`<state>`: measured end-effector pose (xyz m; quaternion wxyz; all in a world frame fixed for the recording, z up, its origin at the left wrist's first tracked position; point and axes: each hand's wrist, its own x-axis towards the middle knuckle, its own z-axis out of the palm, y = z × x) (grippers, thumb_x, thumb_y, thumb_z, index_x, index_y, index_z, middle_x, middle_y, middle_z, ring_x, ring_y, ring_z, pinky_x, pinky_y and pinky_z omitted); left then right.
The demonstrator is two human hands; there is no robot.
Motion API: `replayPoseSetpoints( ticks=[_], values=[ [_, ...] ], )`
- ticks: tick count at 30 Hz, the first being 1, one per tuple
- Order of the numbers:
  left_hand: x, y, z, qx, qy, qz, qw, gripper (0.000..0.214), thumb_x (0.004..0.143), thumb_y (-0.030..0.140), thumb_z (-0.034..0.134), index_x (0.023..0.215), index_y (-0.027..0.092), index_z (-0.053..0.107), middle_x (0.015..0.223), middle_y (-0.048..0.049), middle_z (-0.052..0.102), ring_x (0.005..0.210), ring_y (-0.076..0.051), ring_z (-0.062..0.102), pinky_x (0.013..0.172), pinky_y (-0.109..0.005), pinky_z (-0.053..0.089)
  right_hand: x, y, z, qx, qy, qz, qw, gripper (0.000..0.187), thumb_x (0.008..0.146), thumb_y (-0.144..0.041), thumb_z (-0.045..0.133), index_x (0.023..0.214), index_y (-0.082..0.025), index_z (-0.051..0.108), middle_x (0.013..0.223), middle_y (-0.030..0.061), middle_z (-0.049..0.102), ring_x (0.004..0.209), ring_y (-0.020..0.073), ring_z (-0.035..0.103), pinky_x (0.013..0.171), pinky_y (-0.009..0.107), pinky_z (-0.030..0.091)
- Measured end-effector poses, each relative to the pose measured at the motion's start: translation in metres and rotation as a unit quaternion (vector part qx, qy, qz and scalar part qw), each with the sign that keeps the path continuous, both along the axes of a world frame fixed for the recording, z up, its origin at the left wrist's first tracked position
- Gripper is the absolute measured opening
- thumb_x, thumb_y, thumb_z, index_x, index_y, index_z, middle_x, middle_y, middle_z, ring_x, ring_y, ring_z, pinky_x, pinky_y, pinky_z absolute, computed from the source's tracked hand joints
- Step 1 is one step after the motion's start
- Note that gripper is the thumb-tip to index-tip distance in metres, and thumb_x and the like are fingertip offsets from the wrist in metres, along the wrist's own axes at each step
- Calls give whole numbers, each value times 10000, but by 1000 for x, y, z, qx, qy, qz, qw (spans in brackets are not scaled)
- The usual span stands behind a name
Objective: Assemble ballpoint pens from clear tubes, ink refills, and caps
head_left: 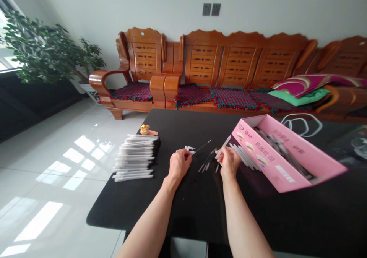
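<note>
My left hand (179,163) is closed, its fingertips pinched on a thin dark pen refill (203,146) that points up and to the right. Small white pieces (189,148) lie right by those fingers. In my right hand (229,161) is a frosted pen barrel (223,147), tilted up to the right. Several dark refills (207,161) rest on the table between my hands. To the right of them, more frosted barrels (246,156) lie side by side against the pink box. A stack of pens with black ends (136,156) is on the left.
An open pink box (269,158) with grey and dark pen parts inside stands on the black table (183,124). A small yellow figurine (145,129) sits behind the pen stack. White strapping (312,126) loops behind the box. Wooden seats (203,65) line the wall.
</note>
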<state>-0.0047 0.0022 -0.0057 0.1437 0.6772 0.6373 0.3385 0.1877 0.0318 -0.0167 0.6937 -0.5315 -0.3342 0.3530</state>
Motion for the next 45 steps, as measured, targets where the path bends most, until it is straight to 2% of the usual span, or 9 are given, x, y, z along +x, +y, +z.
replayPoseSetpoints(
  ticks=[4,7,12,35,42,45],
  values=[
    [-17,3,1,20,-47,-25,998,116,850,216,587,808,178,688,756,-17,674,619,-119,581,633,-228,427,0,2,3,30,108,24,993,268,655,-282,729,847,-128,623,595,45,705,335,105,520,290,174,260],
    [-20,3,1,29,-39,-53,997,116,861,217,579,817,185,681,768,-12,668,645,-124,582,646,-231,424,4,3,4,48,153,35,986,347,630,-241,749,939,-121,645,638,49,724,415,135,599,330,190,355],
    [-17,1,1,26,-23,-74,997,105,859,183,582,812,191,676,808,-13,669,704,-132,592,665,-232,418,11,3,6,75,198,27,977,342,605,-208,768,917,-147,641,685,39,744,513,145,666,407,201,463],
    [-14,-1,5,9,-22,-89,996,87,845,181,604,797,188,676,802,-8,665,725,-133,588,688,-227,402,9,4,0,75,192,42,978,337,628,-190,784,932,-144,645,697,50,756,512,155,687,401,194,506],
    [-12,-2,8,10,-85,-82,993,95,845,209,612,807,178,694,782,-9,670,641,-115,551,640,-227,395,7,2,4,49,209,87,973,289,603,-190,803,846,-141,656,672,64,753,483,153,677,382,184,502],
    [-9,-3,9,7,-104,-89,991,90,839,223,629,813,172,699,773,-11,673,621,-111,539,635,-229,395,1,-2,6,32,202,141,969,265,610,-187,807,825,-143,657,685,74,757,490,163,685,396,196,521]
  ],
)
